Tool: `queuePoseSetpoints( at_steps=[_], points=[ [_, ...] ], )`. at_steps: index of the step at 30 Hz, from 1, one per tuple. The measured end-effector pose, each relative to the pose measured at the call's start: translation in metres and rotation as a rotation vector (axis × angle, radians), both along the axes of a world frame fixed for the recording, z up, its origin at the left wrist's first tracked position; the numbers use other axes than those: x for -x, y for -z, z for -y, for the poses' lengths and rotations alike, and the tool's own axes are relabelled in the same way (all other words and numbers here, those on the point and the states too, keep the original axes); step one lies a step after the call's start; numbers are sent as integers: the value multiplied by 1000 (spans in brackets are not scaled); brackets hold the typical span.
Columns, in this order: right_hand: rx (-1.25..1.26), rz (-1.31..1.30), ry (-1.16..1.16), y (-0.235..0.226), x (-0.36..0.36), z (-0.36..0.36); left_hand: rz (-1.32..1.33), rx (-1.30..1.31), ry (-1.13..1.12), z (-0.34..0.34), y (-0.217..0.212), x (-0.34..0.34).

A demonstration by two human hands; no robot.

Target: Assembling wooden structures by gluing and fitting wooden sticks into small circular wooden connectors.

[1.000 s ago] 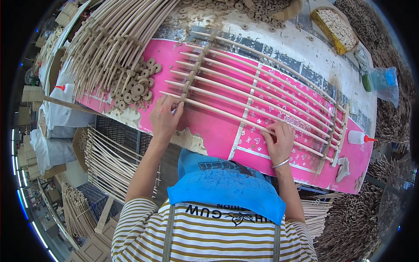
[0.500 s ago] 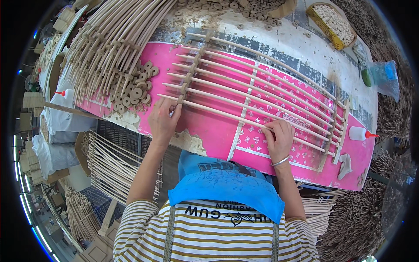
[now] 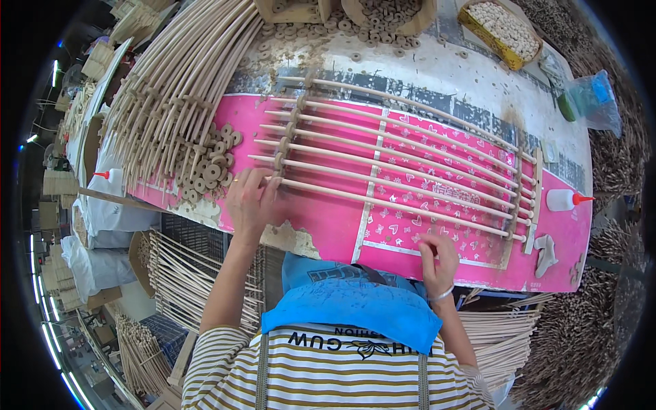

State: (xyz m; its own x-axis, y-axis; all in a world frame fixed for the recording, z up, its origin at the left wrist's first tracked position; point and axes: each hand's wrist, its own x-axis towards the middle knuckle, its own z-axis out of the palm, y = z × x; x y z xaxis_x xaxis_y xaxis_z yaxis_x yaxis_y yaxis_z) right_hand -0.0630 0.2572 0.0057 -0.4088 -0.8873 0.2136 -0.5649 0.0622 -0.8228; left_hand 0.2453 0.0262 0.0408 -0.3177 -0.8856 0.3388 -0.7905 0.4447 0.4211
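Several pale wooden rods [image 3: 403, 203] lie side by side across the pink sheet, each with a brown ring near its left end. Their right ends meet a slim wooden rack [image 3: 514, 198]. My left hand [image 3: 251, 199] is closed around the left end of the nearest rod, by its ring; the fingers hide that end. Off the rods and closer to my body, my right hand [image 3: 441, 265] hovers over the sheet's near edge. Its fingers are loosely bent, with the thumb apart and nothing visible between them.
Loose brown rings [image 3: 208, 167] lie beside a big bundle of rods [image 3: 171, 89] at the left. A white glue bottle [image 3: 560, 200] with a red tip stands right of the rack, near a crumpled cloth [image 3: 544, 255]. A yellow box [image 3: 492, 34] of pale beads sits far right.
My right hand has let go of the nearest rod and drawn back toward my body. My left hand stays at that rod's left end, now over its tip. The view has shifted slightly.
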Motion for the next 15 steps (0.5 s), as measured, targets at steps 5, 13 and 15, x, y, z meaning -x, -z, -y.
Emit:
queuePoseSetpoints(
  at_steps=[5, 13, 15],
  points=[
    [-33, 162, 155, 18, 0, -40, 39, 49, 270, 10, -4, 52],
    [4, -127, 123, 26, -5, -32, 56, 35, 604, 22, 7, 122],
    [6, -134, 108, 26, -4, -32, 79, -15, 656, 21, 6, 131]
  ],
)
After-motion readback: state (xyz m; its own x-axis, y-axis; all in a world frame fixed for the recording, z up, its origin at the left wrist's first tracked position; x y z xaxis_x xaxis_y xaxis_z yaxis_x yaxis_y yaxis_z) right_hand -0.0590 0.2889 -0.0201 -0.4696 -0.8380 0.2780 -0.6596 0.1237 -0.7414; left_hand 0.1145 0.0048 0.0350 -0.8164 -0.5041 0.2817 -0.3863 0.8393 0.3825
